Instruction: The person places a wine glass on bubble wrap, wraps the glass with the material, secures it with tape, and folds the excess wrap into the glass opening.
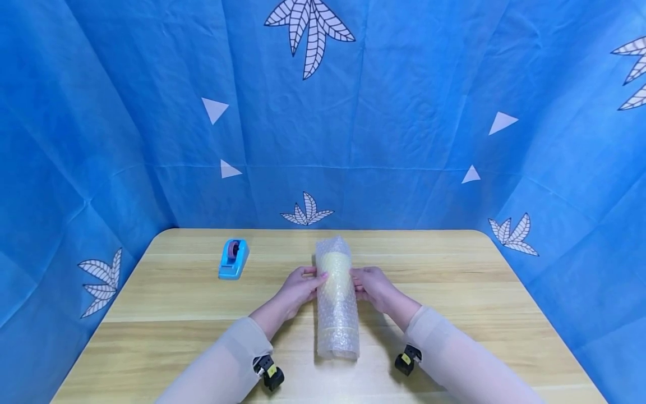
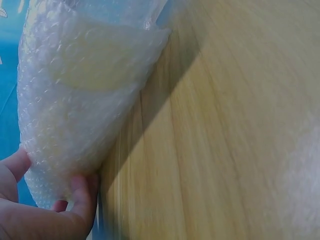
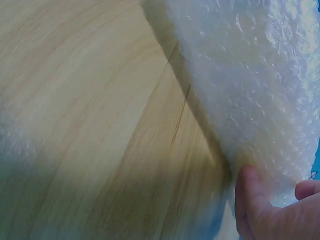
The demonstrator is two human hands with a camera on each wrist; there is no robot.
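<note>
A long bundle of clear bubble wrap (image 1: 338, 328) lies on the table, rolled around a pale yellow object (image 1: 335, 265) that shows through the layers. My left hand (image 1: 298, 289) grips the bundle's left side, thumb on top and fingers along the edge. On the opposite side, my right hand (image 1: 375, 287) holds it between thumb and fingers. Both wrist views show the wrap up close: fingers (image 2: 82, 197) press into it in the left one, and fingers (image 3: 252, 192) lie against its lower side in the right one. The inner object's exact kind is hidden by the wrap.
A blue tape dispenser (image 1: 234, 260) with a roll of tape stands at the back left of the wooden table (image 1: 454, 280). Blue cloth (image 1: 404, 112) with white leaf and triangle prints hangs behind and on both sides.
</note>
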